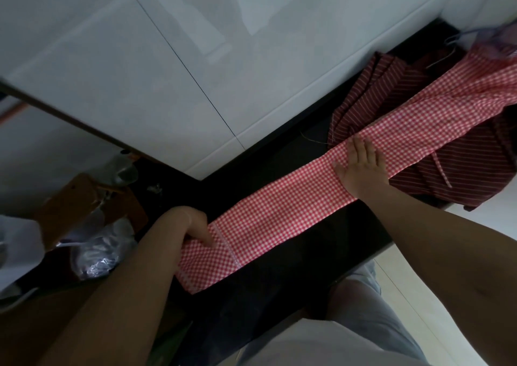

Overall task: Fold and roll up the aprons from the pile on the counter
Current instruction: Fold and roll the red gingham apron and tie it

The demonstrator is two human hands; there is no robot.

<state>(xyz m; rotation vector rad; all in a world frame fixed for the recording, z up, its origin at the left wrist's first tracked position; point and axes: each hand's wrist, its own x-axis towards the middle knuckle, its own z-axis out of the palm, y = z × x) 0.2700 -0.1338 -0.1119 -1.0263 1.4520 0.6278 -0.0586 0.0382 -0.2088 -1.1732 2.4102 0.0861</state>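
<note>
A red-and-white checked apron [282, 211] lies folded into a long narrow strip, running diagonally across the black counter [313, 256]. My right hand [361, 164] presses flat on the strip near its far part, fingers straight and spread. My left hand [193, 225] is at the near end of the strip, fingers bent down onto the cloth; whether they pinch it is hidden. The strip's far end runs over a pile of dark red striped aprons [447, 155] at the right.
White tiled wall [173, 66] backs the counter. At the left lie a crumpled clear plastic bag [98, 251], a brown wooden board [84, 197] and a clear glass object [126, 169]. The counter's front edge runs just below the strip. More plastic sits in the far right corner [492, 40].
</note>
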